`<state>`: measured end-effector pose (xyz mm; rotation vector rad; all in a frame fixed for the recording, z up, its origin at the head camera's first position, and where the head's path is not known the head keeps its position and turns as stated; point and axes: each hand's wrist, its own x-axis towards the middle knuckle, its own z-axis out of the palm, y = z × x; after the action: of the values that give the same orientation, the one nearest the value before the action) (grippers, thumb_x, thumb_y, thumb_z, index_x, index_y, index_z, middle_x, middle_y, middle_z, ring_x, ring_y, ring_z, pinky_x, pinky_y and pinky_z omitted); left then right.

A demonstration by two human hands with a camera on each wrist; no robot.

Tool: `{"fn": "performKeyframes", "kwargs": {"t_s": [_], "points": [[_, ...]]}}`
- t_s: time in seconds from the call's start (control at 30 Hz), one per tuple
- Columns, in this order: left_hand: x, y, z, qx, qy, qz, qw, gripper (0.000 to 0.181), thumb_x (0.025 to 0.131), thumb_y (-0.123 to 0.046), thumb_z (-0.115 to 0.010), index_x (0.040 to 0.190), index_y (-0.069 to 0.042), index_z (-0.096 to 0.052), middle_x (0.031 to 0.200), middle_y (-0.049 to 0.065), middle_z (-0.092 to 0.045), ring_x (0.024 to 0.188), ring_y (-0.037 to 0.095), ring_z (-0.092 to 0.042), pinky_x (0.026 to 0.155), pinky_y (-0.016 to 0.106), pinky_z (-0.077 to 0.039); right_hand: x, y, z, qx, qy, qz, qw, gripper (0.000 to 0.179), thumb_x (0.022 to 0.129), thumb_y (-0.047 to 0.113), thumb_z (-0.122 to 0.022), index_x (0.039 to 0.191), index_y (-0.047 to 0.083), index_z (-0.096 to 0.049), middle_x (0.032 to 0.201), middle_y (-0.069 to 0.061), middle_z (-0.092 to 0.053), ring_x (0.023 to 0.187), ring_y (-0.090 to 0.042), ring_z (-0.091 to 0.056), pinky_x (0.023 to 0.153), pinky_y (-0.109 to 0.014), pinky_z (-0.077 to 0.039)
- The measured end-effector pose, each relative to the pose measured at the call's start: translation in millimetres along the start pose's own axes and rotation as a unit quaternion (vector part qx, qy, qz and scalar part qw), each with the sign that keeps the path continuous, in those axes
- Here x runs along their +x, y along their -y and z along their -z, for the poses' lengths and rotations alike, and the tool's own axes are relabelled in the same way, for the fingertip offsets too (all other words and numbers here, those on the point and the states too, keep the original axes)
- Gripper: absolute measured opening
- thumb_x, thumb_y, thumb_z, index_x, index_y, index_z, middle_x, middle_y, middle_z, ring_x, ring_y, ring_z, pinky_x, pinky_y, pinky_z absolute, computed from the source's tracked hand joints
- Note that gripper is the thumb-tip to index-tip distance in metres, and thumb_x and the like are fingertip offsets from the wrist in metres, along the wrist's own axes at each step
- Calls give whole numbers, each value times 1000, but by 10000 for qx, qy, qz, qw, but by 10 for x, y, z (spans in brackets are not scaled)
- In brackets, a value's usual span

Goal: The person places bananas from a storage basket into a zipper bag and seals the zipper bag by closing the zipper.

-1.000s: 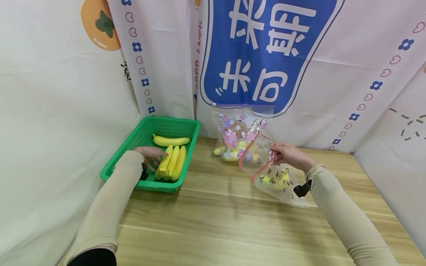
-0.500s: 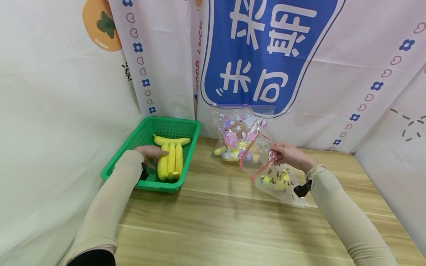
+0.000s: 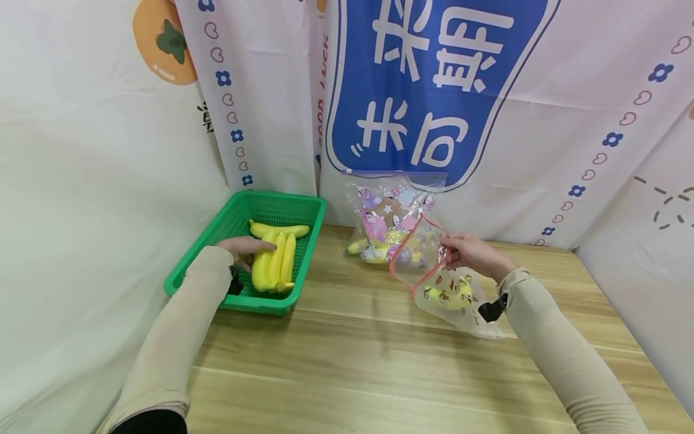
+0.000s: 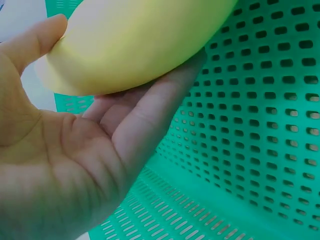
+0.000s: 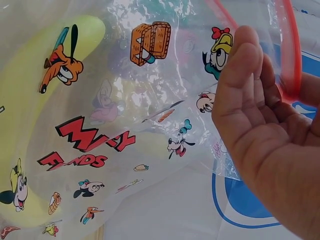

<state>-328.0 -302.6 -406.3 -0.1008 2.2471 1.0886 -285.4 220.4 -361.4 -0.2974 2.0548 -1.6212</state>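
Note:
In the head view my left hand (image 3: 245,250) reaches into the green basket (image 3: 316,241) and grips a bunch of yellow bananas (image 3: 276,265). The left wrist view has the thumb on one side of a banana (image 4: 140,45) and the fingers beneath it. A single banana (image 3: 279,230) lies behind the bunch, along the basket's back. On the right, my right hand (image 3: 472,254) pinches the red-edged mouth of a clear zip bag (image 3: 461,319), which gapes toward the left. Cartoon prints cover this bag, and a yellow banana (image 5: 85,30) shows inside it.
Behind the held bag, a second clear zip bag (image 3: 374,223) with a purple top edge and pink prints leans on the back cloth (image 3: 282,120), yellow bananas at its bottom. The wooden table (image 3: 347,361) runs up to cloth walls at left, back and right.
My left hand has closed on the banana bunch, which has turned and now tilts within the basket. The right hand and its bag have stayed in place.

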Motion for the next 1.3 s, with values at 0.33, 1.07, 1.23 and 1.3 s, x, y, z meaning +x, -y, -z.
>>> {"fn": "performKeyframes", "kwargs": {"t_s": [0.33,1.07,1.23,1.3], "points": [[-12,23,84,-153,-700,-207,9972,54,96,-38,-51,126,6,-48,92,7,-66,75,15,-64,72,37,-55,-4,7,-14,26,-17,6,10000,30,104,18,-35,93,-3,-53,68,-3,-60,63,-13,-60,66,-29,-54],[-226,-235,138,-2051,-1983,-1258,9501,66,95,-27,-51,147,-2,-18,139,23,-33,122,34,-41,96,49,-42,9,8,-19,-89,-26,27,10000,28,103,17,-36,90,-1,-54,69,-3,-58,63,-14,-60,67,-32,-54],[-296,-398,5,-2211,-2120,-1342,9424,65,95,-28,-53,147,-4,-21,140,21,-35,124,33,-42,98,48,-41,8,7,-29,-100,-7,12,9999,28,104,17,-36,92,-2,-53,69,-4,-58,64,-14,-60,67,-31,-54],[-322,-476,-61,-2270,-2136,-1417,9396,63,95,-29,-54,145,-3,-25,139,21,-37,123,33,-43,98,47,-42,6,8,-31,-112,-3,13,9999,28,104,18,-36,91,-1,-52,69,-4,-58,64,-14,-60,66,-30,-54]]}}
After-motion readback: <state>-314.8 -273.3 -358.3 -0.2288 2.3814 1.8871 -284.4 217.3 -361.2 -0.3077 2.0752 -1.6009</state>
